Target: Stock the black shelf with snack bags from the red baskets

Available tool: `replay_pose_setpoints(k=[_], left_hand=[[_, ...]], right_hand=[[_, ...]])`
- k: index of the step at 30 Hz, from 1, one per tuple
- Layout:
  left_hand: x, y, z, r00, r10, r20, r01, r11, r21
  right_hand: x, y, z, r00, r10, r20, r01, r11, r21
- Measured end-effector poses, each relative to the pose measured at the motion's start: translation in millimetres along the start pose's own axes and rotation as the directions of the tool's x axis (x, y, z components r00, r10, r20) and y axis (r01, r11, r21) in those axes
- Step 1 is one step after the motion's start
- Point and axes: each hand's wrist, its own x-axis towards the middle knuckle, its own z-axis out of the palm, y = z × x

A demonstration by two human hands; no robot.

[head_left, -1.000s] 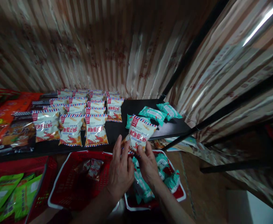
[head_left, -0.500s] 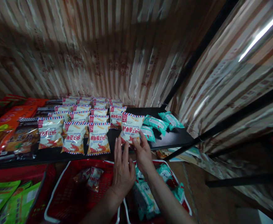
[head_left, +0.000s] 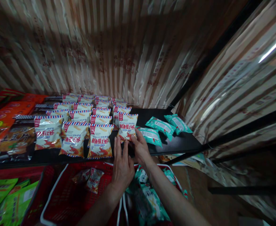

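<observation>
My right hand (head_left: 141, 147) pinches the lower right edge of a white and orange snack bag (head_left: 127, 126), which stands upright on the black shelf (head_left: 170, 147). Stretched out at the bag's bottom left corner are the fingers of my left hand (head_left: 122, 164), touching it without gripping. Directly behind is another bag of the same kind (head_left: 122, 110), partly covered. To the left stand several matching snack bags (head_left: 100, 141) in rows. Right of my right hand, teal snack bags (head_left: 149, 136) lie flat on the shelf.
Below the shelf, a red basket (head_left: 64, 201) holds a few small snack bags (head_left: 94, 180). Another basket under my right forearm contains teal bags (head_left: 152, 199). Green packets (head_left: 10, 197) fill a red basket at lower left. Black metal posts (head_left: 241, 130) slant across the right side.
The held snack bag has shifted left, closer to the front row and in line with the bag behind it. Both hands moved with it. The view has shifted slightly.
</observation>
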Motion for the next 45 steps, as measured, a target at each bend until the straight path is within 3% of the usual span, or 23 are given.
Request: replay_pose_setpoints(k=[9,20,31,45], left_hand=[[1.0,-5.7,6.4,0.998,-0.045,0.047,0.045,0.999,0.000],[4.0,-5.8,7.2,0.989,-0.131,0.073,0.132,0.991,-0.009],[3.6,-7.3,10.9,0.985,-0.161,0.065,0.164,0.986,-0.033],[4.2,-6.5,9.7,0.983,-0.167,0.075,0.170,0.985,-0.034]], right_hand=[[14.7,13.6,8.0,0.998,-0.061,-0.006,0.060,0.997,-0.048],[30.9,35.2,0.1,0.984,-0.171,0.043,0.177,0.940,-0.293],[34.4,35.4,-7.3,0.937,-0.328,0.123,0.333,0.729,-0.598],[52.6,41.6,-20.2,0.892,-0.419,0.166,0.428,0.668,-0.609]])
